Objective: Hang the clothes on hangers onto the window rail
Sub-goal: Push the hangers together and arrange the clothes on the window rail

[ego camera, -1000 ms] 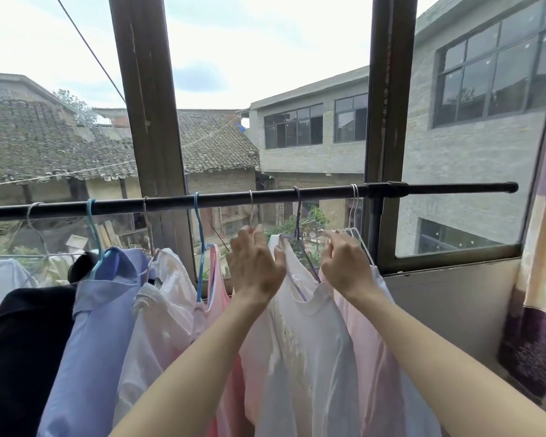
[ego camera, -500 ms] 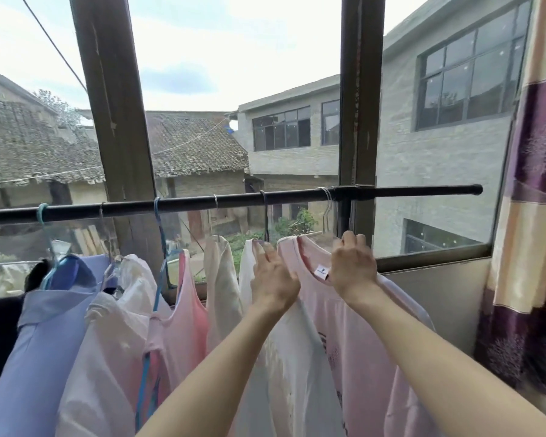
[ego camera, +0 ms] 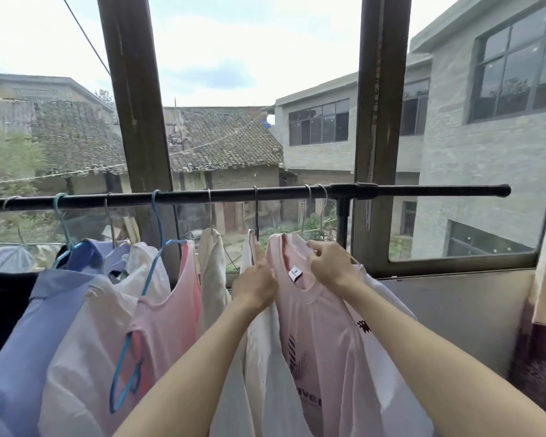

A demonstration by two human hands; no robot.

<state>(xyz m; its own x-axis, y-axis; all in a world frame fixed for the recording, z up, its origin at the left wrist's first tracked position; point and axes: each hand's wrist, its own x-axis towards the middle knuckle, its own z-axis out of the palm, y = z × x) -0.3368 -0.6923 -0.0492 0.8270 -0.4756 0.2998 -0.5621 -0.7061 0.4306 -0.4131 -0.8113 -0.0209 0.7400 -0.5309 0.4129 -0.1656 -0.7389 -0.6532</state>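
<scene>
Both hands pinch the pink T-shirt (ego camera: 316, 326) (hanging on the window rail (ego camera: 234, 195)): left hand (ego camera: 255, 283) at its left shoulder, right hand (ego camera: 330, 263) at its collar.

- One black window rail (ego camera: 265, 194) across the window.
- Eight hanger hooks on that rail: two blue plastic hangers (ego camera: 158, 216), six of wire or dark metal (ego camera: 256, 212).
- Two pink garments (ego camera: 316, 326), one blue shirt (ego camera: 44, 310), and several white ones (ego camera: 213, 263), whose number cannot be told.
- Two hands (ego camera: 256, 285).
- One curtain (ego camera: 542, 310).
</scene>
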